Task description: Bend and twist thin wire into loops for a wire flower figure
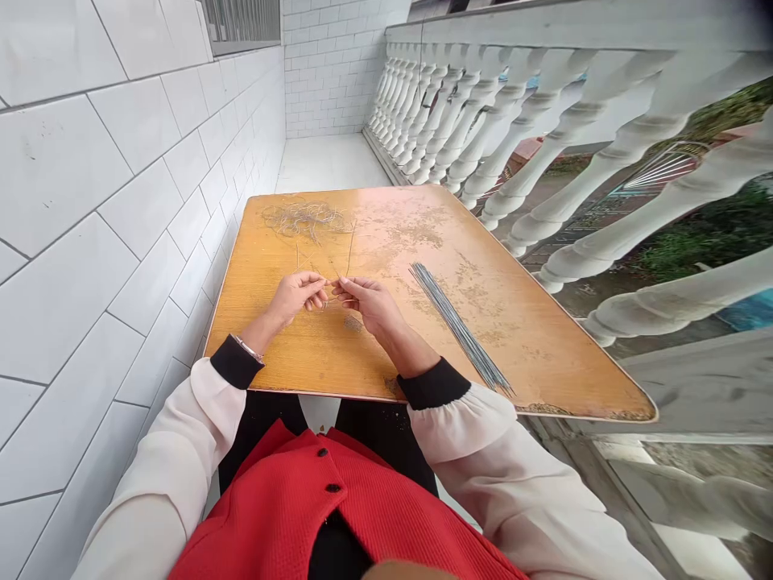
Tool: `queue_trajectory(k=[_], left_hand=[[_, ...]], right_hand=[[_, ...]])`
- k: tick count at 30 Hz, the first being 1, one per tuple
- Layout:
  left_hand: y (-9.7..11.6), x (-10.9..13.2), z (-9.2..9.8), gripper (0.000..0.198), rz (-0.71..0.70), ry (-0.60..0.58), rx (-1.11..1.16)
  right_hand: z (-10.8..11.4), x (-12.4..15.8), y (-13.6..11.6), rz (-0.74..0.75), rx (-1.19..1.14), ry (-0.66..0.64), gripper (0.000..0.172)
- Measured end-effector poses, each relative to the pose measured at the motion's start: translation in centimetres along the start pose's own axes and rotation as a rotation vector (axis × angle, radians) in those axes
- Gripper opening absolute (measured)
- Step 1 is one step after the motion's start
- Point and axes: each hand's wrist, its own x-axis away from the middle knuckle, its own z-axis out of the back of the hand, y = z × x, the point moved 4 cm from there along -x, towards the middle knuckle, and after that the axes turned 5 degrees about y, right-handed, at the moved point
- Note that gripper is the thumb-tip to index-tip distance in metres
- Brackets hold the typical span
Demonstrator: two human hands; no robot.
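Both hands meet over the near left part of the wooden table (pixel 314 354). My left hand (pixel 300 294) has its thumb and index finger pinched on a thin wire. Close against it, my right hand (pixel 365 300) also pinches thin wire, and a dark strand (pixel 351 250) rises from the fingertips. The exact joint between the fingers is too small to make out. Behind the hands lies a loose tangle of thin wire (pixel 307 217). A bundle of straight grey wires (pixel 459 322) rests slantwise to the right of my right hand.
A small greyish clump (pixel 353 324) lies just under my right wrist. A white tiled wall (pixel 150 193) runs along the table's left side, and a white balustrade (pixel 543 177) along its right.
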Motion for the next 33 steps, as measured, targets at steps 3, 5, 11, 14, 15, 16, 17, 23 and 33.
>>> queue_trajectory(k=[3,5,11,14,15,16,17,23,33], left_hand=[[0.0,-0.1,0.0,0.018,0.009,0.004,-0.002],[0.0,-0.1,0.0,0.019,0.002,-0.003,-0.009],[-0.3,-0.1,-0.1,0.014,-0.086,-0.056,-0.023],[-0.5,-0.2,-0.2,0.014,-0.098,-0.063,-0.026],[-0.5,-0.2,-0.3,0.015,-0.096,-0.058,-0.03],[-0.5,-0.1,-0.2,0.016,-0.093,-0.052,-0.037],[-0.4,0.0,-0.2,0.016,-0.089,-0.046,-0.049],[-0.1,0.4,-0.2,0.022,-0.063,-0.042,-0.154],[1.2,-2.0,3.8,0.037,-0.286,0.317,-0.25]], right_hand=[[0.0,0.1,-0.2,0.067,0.061,0.032,0.024],[-0.1,0.2,-0.3,0.056,0.058,0.048,0.019],[-0.1,0.5,-0.6,0.001,-0.063,-0.012,0.01],[-0.1,0.3,-0.7,0.032,-0.05,-0.032,0.01],[-0.1,0.3,-0.8,0.049,-0.031,-0.032,0.011],[-0.1,0.4,-0.9,0.063,-0.011,-0.031,0.012],[-0.2,0.5,-0.9,0.071,0.009,-0.032,0.012],[-0.1,0.7,-1.1,0.122,0.086,-0.005,0.014],[-0.9,0.8,0.0,0.002,0.202,-0.218,0.018]])
